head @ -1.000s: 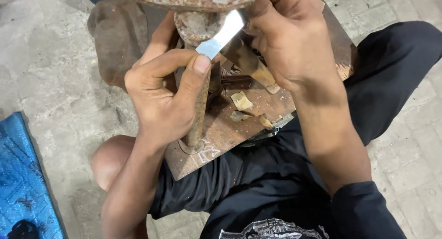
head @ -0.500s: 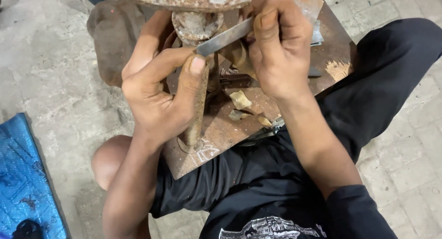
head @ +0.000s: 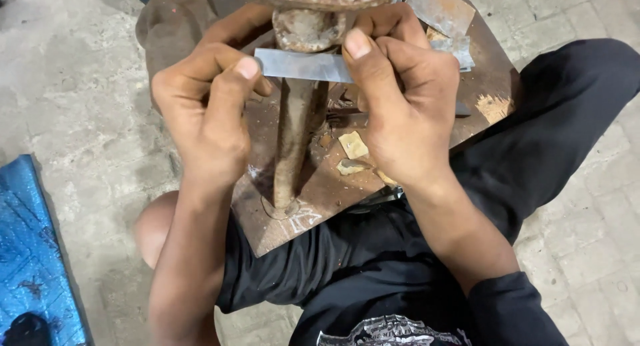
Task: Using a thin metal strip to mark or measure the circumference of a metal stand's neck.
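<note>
Left hand (head: 207,113) and right hand (head: 407,99) pinch a flat grey metal strip (head: 303,65) against a rusty post (head: 293,139).

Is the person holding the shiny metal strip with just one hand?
No, the left hand and the right hand each pinch one end of the flat grey metal strip.

Reaching forward with both forearms, bare on the left, dark-sleeved on the right. Left hand (head: 210,113) curling knuckles-up, thumb pressing inward in a pinching grip. Right hand (head: 403,99) mirroring it, thumb extended, fingers folded.
</note>
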